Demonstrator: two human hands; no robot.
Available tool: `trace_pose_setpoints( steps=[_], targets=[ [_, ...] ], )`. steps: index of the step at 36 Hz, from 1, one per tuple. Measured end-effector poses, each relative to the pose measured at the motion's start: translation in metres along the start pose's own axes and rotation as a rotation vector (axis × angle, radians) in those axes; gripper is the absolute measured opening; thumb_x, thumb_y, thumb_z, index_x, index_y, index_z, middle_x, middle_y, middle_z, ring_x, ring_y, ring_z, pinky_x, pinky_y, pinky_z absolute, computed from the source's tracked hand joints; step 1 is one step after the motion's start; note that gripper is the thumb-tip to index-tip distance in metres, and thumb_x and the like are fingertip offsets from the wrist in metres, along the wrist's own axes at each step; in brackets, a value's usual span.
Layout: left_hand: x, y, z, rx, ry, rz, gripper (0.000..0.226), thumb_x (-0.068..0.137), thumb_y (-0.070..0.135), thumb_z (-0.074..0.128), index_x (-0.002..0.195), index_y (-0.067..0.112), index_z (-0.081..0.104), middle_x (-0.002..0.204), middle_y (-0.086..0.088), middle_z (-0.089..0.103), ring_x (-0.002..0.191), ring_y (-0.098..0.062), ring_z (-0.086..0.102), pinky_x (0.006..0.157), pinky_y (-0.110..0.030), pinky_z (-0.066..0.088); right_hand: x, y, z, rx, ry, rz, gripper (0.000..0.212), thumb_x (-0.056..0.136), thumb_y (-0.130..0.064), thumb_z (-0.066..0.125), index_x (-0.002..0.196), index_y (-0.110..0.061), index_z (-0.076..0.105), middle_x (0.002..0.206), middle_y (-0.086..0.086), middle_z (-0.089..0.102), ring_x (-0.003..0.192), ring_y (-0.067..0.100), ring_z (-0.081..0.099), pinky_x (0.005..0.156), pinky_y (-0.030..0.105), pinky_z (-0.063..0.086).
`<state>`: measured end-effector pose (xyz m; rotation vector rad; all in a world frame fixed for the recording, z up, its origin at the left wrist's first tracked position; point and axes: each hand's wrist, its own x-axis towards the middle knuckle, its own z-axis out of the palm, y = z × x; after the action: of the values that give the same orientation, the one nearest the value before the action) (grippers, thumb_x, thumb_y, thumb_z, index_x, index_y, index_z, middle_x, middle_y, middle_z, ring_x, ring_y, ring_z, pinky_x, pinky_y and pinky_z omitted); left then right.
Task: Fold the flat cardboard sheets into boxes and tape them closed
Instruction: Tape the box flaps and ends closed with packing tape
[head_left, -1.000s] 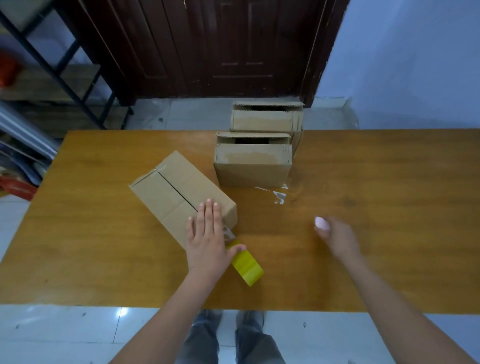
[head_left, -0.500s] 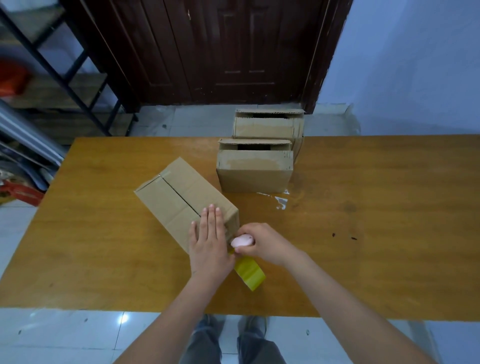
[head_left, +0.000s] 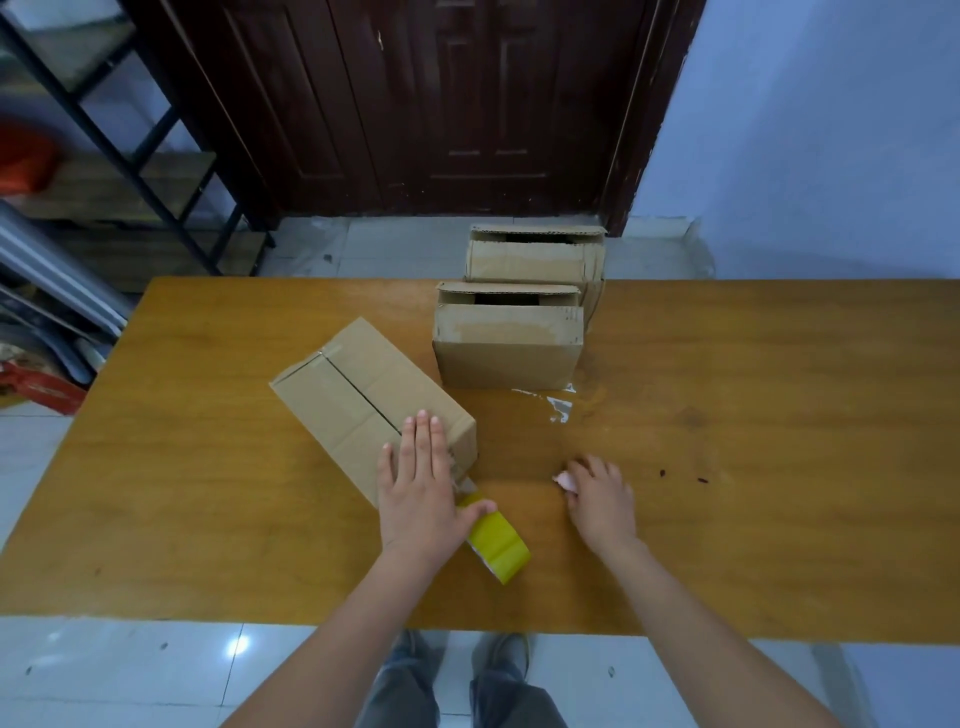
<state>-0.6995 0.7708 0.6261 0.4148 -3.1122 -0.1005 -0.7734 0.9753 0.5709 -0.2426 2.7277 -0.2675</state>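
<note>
Pressing flat, fingers straight, with the left hand (head_left: 418, 483) on the near end of the cardboard box (head_left: 371, 402) lying diagonally toward far left, thumb touching the yellow tape roll (head_left: 498, 543) just beside, nearer than the right hand (head_left: 597, 493) pinching something small and pink.

- View: single, head-worn, wide-angle; no second view to share ground with.
- Position: above the near edge of the surface (head_left: 727, 467), at the person's standing height.
- Facing: forward and steeply down; the person's own legs and the floor (head_left: 130, 675) show at the bottom, a door (head_left: 441, 104) and wall at the top.
- Nearness: close; both forearms enter from the bottom edge.
- Distortion: straight lines bow toward the corners.
</note>
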Motion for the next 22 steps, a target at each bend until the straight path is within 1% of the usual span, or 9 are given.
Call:
trace_pose_setpoints(
  steps=[2,4,7,10,12,15,17,19,22],
  targets=[
    [0.0,0.0,0.0,0.008,0.011,0.01,0.125,0.054,0.079,0.064,0.144,0.002,0.026,0.15,-0.015,0.033,0.14,-0.028,0.023,0.112,-0.046,0.015,-0.001,-0.009,0.001,0.052,0.066,-0.06,0.057,0.089,-0.023,0.052,0.143,-0.027,0.035,0.153,-0.004,0.024,0.14,0.025,0.018,0.111,0.045,0.023],
    [-0.001,-0.001,0.0,0.015,0.01,0.016,0.123,0.055,0.079,0.063,0.144,0.001,0.03,0.15,-0.016,0.034,0.139,-0.029,0.025,0.111,-0.047,0.015,-0.004,-0.029,-0.003,0.3,0.112,-0.186,0.06,0.086,-0.021,0.058,0.142,-0.026,0.039,0.151,-0.004,0.028,0.139,0.024,0.02,0.113,0.04,0.02],
    [0.0,0.0,-0.003,0.026,-0.012,0.013,0.118,0.057,0.073,0.067,0.144,0.001,0.031,0.15,-0.015,0.034,0.14,-0.029,0.028,0.111,-0.046,0.015,-0.011,-0.066,-0.01,0.831,-0.129,-0.207,0.042,0.082,-0.021,0.061,0.123,-0.017,0.059,0.131,-0.003,0.047,0.128,0.015,0.036,0.112,0.03,0.027],
    [0.001,0.001,-0.006,0.026,-0.029,0.005,0.111,0.056,0.053,0.073,0.144,0.0,0.03,0.15,-0.016,0.033,0.14,-0.029,0.023,0.11,-0.047,0.017,-0.017,-0.084,-0.009,1.01,-0.342,-0.185,0.012,0.083,-0.017,0.065,0.094,-0.016,0.066,0.108,-0.001,0.056,0.105,0.01,0.051,0.094,0.021,0.038],
    [0.0,0.001,-0.008,0.019,-0.049,0.004,0.108,0.056,0.048,0.07,0.144,0.0,0.03,0.15,-0.017,0.032,0.14,-0.029,0.024,0.11,-0.047,0.017,-0.02,-0.086,-0.008,1.13,-0.399,-0.169,0.014,0.087,-0.007,0.062,0.082,-0.02,0.065,0.089,-0.001,0.062,0.084,0.006,0.055,0.08,0.018,0.042],
    [0.0,-0.002,-0.01,-0.003,-0.087,0.017,0.101,0.067,0.054,0.056,0.146,0.001,0.024,0.154,-0.016,0.024,0.142,-0.03,0.023,0.114,-0.046,0.016,-0.022,-0.085,-0.004,1.196,-0.367,-0.159,0.009,0.087,-0.008,0.063,0.082,-0.014,0.068,0.086,0.003,0.064,0.084,0.009,0.056,0.082,0.023,0.042],
    [0.001,-0.004,-0.012,0.002,-0.121,0.05,0.099,0.076,0.06,0.042,0.15,0.006,0.005,0.158,-0.011,0.003,0.146,-0.026,0.004,0.116,-0.044,0.007,-0.023,-0.085,-0.003,1.194,-0.353,-0.162,0.007,0.087,-0.011,0.064,0.087,-0.008,0.07,0.094,0.006,0.064,0.091,0.012,0.057,0.087,0.025,0.042],
    [0.002,-0.009,-0.02,-0.002,-0.15,0.082,0.098,0.077,0.068,0.026,0.15,0.013,-0.009,0.157,-0.003,-0.014,0.146,-0.02,-0.009,0.116,-0.038,0.0,-0.024,-0.084,-0.002,1.169,-0.328,-0.162,0.007,0.086,-0.011,0.065,0.083,-0.016,0.069,0.098,0.006,0.064,0.095,0.014,0.058,0.091,0.026,0.043],
    [0.006,-0.017,-0.034,-0.083,-0.149,0.075,0.094,0.069,0.067,0.005,0.152,0.023,0.0,0.158,0.007,-0.007,0.146,-0.011,-0.001,0.116,-0.031,0.007,-0.025,-0.085,0.0,1.173,-0.31,-0.152,0.014,0.086,-0.01,0.066,0.081,-0.023,0.067,0.1,0.006,0.064,0.097,0.014,0.058,0.09,0.025,0.043]
  ],
)
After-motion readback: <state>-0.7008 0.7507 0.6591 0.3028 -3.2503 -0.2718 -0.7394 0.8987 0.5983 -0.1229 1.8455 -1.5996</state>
